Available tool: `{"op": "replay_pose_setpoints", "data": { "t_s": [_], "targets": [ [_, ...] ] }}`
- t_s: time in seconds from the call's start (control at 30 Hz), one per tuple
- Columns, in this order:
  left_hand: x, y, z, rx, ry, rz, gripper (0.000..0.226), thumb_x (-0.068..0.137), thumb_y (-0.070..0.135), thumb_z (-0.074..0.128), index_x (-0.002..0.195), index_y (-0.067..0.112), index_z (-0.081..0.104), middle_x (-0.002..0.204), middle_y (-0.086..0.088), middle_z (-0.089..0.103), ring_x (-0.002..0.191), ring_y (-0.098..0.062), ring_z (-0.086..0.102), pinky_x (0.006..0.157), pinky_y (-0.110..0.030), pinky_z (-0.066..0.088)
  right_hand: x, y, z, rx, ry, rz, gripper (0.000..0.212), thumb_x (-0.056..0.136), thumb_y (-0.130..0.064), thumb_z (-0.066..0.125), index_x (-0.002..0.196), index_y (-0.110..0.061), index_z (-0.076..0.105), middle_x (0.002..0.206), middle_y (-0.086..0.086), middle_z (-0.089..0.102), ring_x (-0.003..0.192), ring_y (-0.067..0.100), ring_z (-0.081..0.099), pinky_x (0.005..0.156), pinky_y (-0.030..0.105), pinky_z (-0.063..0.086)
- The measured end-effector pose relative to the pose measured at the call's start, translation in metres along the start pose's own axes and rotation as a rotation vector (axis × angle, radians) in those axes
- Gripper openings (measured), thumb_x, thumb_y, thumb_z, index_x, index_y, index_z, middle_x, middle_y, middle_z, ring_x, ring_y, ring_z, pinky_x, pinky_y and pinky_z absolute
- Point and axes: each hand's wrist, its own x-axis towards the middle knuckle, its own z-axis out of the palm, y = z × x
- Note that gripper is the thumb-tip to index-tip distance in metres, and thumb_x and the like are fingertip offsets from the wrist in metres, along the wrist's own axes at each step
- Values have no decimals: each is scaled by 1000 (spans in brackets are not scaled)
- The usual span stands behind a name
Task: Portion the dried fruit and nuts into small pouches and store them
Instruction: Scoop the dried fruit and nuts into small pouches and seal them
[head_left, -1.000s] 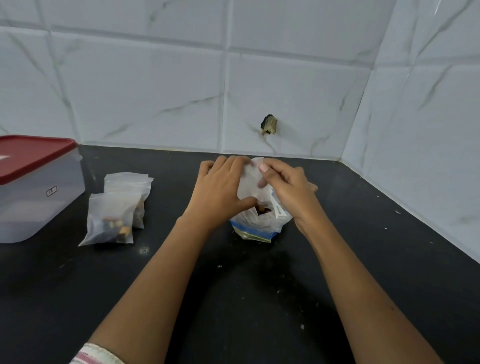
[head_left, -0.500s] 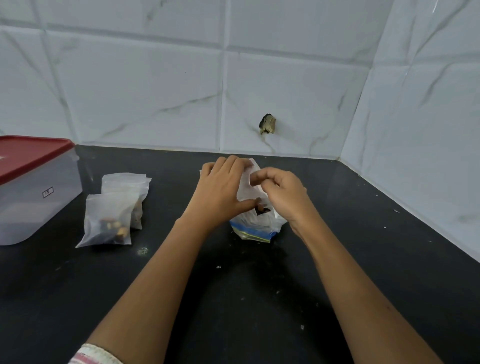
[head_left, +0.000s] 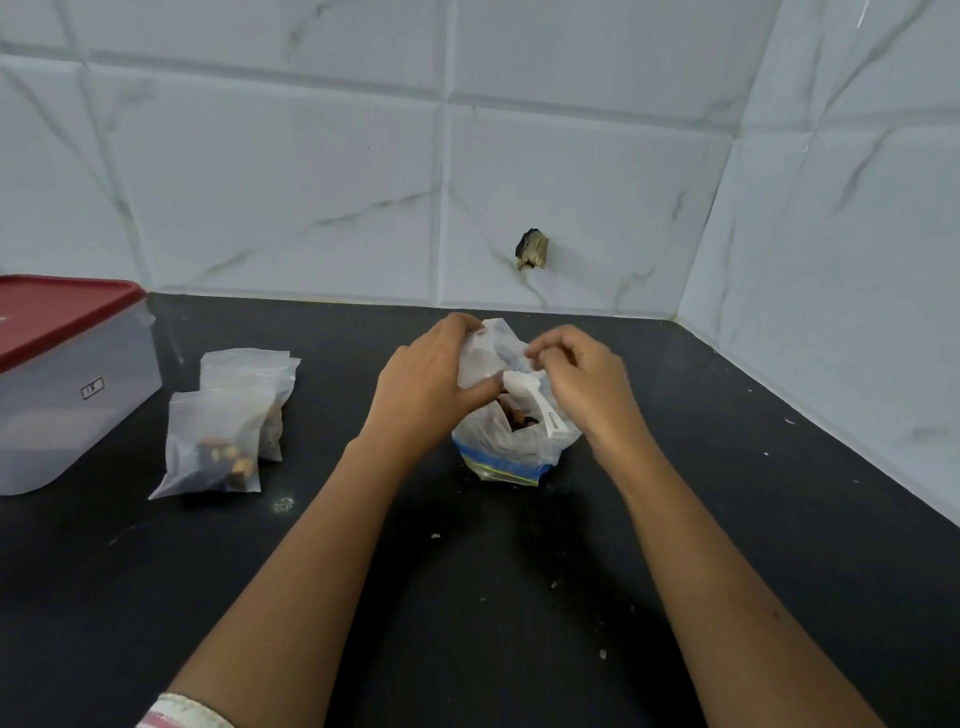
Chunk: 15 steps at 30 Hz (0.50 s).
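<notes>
A clear plastic bag of dried fruit and nuts (head_left: 511, 452) with a blue and yellow band at its base stands on the black counter (head_left: 467, 597). My left hand (head_left: 423, 387) grips a small white pouch (head_left: 485, 358) above the bag's mouth. My right hand (head_left: 582, 384) has its fingers curled at the pouch's top edge. A white plastic scoop (head_left: 535, 402) pokes out of the bag between both hands. Dark fruit shows in the bag's opening. Two small pouches (head_left: 228, 421) holding fruit and nuts lie to the left.
A translucent storage box with a red lid (head_left: 62, 374) stands at the far left. White marble-look tiled walls close off the back and right, forming a corner. A dark broken spot (head_left: 532, 249) marks the back wall. Crumbs dot the counter.
My right hand's fingers have curled up and shifted higher at the pouch's top, and the white scoop now shows between my hands. My left hand keeps its hold.
</notes>
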Motion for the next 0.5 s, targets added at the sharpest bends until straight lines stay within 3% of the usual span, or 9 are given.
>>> {"op": "replay_pose_setpoints", "data": {
  "t_s": [0.07, 0.13, 0.2, 0.4, 0.5],
  "targets": [
    [-1, 2, 0, -74, 36, -164, 52, 81, 41, 62, 123, 18, 43, 121, 2, 55, 103, -19, 56, 75, -29, 39, 4, 11, -3, -429, -2, 48, 22, 92, -35, 47, 104, -20, 58, 110, 1, 61, 103, 24, 55, 92, 41, 44],
    [-2, 6, 5, -122, 44, -297, 54, 83, 45, 60, 125, 16, 41, 123, 0, 53, 104, -21, 55, 74, -30, 38, 5, 16, -2, -576, -110, 150, 35, 90, -41, 52, 114, -16, 53, 117, 5, 57, 106, 26, 54, 87, 39, 47],
    [-4, 10, 11, -104, 17, -351, 60, 82, 49, 59, 127, 15, 39, 125, -1, 51, 106, -23, 54, 74, -31, 37, 4, 14, 0, -517, -139, 207, 37, 90, -37, 57, 118, -14, 52, 117, 7, 57, 103, 26, 56, 80, 36, 48],
    [-9, 11, 13, -153, -107, -510, 76, 75, 54, 65, 130, 13, 33, 134, -4, 43, 118, -32, 48, 80, -34, 34, 6, 12, 0, -344, -200, 211, 34, 85, -22, 65, 118, -15, 61, 117, 9, 60, 103, 23, 60, 87, 30, 48],
    [-12, 13, 13, -192, -123, -557, 77, 75, 53, 65, 131, 12, 32, 134, -5, 43, 119, -32, 47, 81, -36, 35, 1, 6, -5, -348, -136, 132, 30, 86, -16, 61, 115, -19, 64, 109, 5, 63, 97, 21, 60, 83, 31, 51]
  ]
}}
